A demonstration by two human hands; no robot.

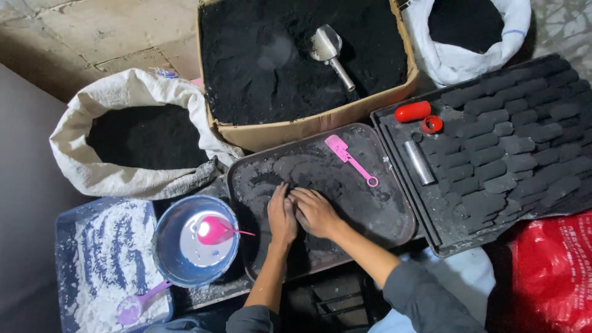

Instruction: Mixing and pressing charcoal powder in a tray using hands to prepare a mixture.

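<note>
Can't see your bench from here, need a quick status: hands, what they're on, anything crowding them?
Left hand and right hand side by side, pressed on black powder in the dark tray. Pink scraper lies apart on the tray. Nothing in the way.

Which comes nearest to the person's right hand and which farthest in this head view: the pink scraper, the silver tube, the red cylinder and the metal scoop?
From the right hand:
1. Pink scraper, on the same dark tray, just beyond the hand.
2. Silver tube, on the neighbouring tray to the right.
3. Red cylinder, further back on that tray.
4. Metal scoop, lying in the cardboard box of black powder, at the far side.
</note>
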